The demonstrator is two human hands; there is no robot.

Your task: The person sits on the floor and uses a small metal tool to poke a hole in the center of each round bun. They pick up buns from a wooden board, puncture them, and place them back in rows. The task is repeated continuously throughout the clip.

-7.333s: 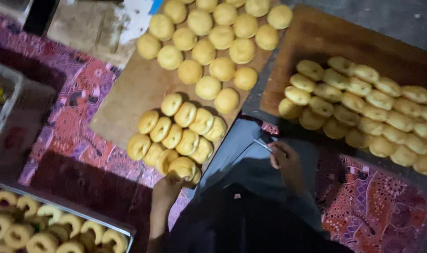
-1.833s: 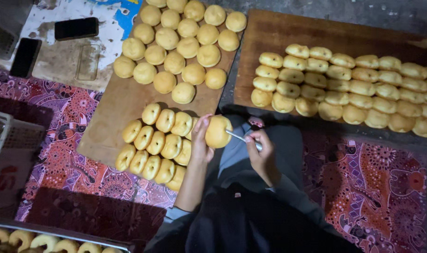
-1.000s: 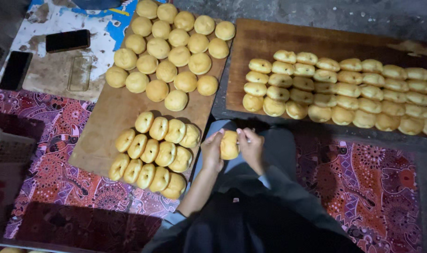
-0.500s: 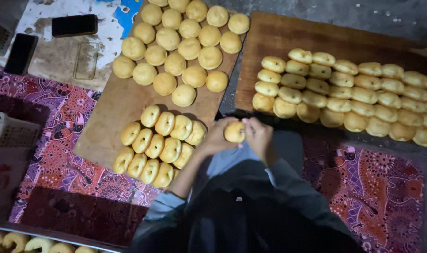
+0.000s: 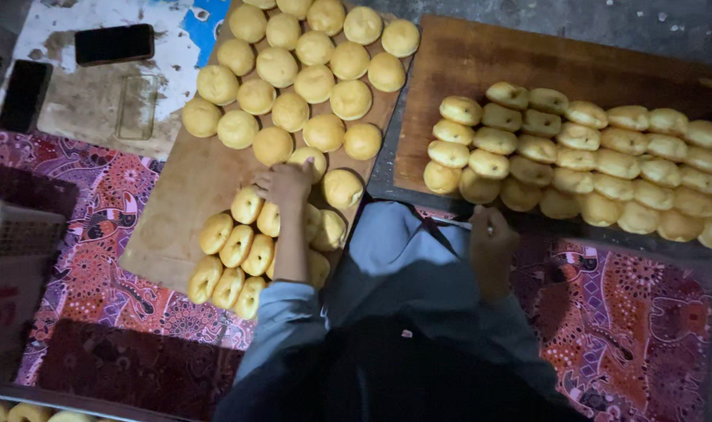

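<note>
My left hand (image 5: 284, 184) reaches out over the left wooden board (image 5: 176, 211), and its fingers curl over a round yellow dough ball (image 5: 312, 159) at the near end of the group of balls. A shaped dough piece (image 5: 342, 188) lies just right of that hand. Below it sits a cluster of pressed oval pieces (image 5: 238, 250). My right hand (image 5: 490, 238) rests near my lap, closed on a thin light stick (image 5: 453, 224) that points left. Above it, the right board (image 5: 465, 70) carries rows of shaped pieces (image 5: 590, 156).
Two dark phones (image 5: 113, 44) (image 5: 24, 94) and a clear phone case (image 5: 137, 105) lie on the stained floor at the upper left. A patterned red cloth (image 5: 90, 234) covers the floor. A white crate (image 5: 12, 258) stands at the left, and a tray of dough rings (image 5: 27, 411) shows at the bottom left.
Both hands held one dough piece in front of me half a second ago. That piece now lies on the left board; my left hand has gone to a ball and my right hand has dropped right.
</note>
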